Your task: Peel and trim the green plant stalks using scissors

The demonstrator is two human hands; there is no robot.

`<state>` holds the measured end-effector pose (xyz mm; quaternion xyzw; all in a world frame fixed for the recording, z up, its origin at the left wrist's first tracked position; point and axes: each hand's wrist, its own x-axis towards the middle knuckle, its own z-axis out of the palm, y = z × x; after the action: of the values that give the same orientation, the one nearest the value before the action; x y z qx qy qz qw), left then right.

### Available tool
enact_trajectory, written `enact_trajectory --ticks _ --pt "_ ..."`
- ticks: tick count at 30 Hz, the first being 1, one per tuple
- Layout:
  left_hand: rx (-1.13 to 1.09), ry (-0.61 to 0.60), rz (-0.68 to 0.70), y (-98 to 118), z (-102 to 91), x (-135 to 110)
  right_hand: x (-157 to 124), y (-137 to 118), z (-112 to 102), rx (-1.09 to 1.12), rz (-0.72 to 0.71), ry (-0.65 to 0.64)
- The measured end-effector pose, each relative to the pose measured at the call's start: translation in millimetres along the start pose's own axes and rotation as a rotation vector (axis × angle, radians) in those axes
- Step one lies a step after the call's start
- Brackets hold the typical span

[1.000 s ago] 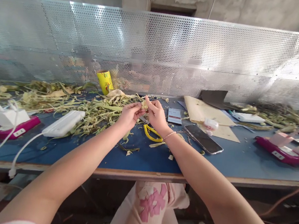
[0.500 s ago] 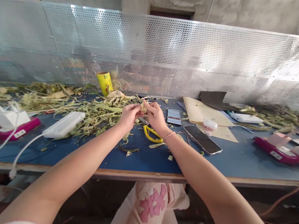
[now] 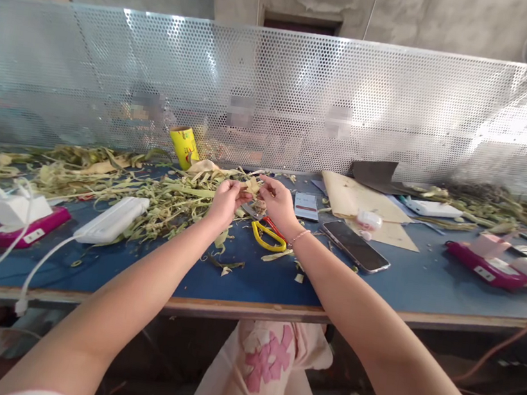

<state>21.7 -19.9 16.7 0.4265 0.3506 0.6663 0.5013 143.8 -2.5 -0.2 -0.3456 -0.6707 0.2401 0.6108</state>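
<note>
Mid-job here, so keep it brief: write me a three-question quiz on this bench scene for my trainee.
1. True or false: the left hand is holding the phone.
2. What colour is the tube near the perforated screen? A) red B) yellow C) white
3. On which wrist, left or right, is the bracelet?

Key: 1. False; it holds a pale plant piece. 2. B. 3. Right.

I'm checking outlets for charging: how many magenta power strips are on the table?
2: the left power strip, under a white charger; the right power strip, under a pink charger. More may be hidden.
</note>
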Motion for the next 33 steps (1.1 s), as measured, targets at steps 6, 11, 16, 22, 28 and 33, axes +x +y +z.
enact_trajectory --ticks 6,11,16,22,28,33 --pt "0.168 0.038 0.059 -6.4 -1.0 0.3 -4.3 2.1 4.7 0.053 0.033 0.013" --pt "0.518 0.172 0.16 -9.9 -1.7 -2.9 -12.9 -8.4 11.5 -0.035 -0.002 -0.024" --pt "0.626 0.211 0.284 -12.6 -3.9 -3.1 -15.5 -11.6 19.3 -0.047 0.096 -0.032" --pt "0.636 0.153 0.39 -11.9 -6.4 -4.0 -11.4 -0.6 20.3 0.066 0.254 -0.02" --pt "0.587 0.115 0.378 -7.9 -7.3 -3.4 -10.0 -6.7 17.5 0.386 0.403 -0.112" --pt "0.663 0.161 0.402 -2.3 -7.1 -4.5 -13.2 -13.8 17.9 0.476 0.41 -0.145"
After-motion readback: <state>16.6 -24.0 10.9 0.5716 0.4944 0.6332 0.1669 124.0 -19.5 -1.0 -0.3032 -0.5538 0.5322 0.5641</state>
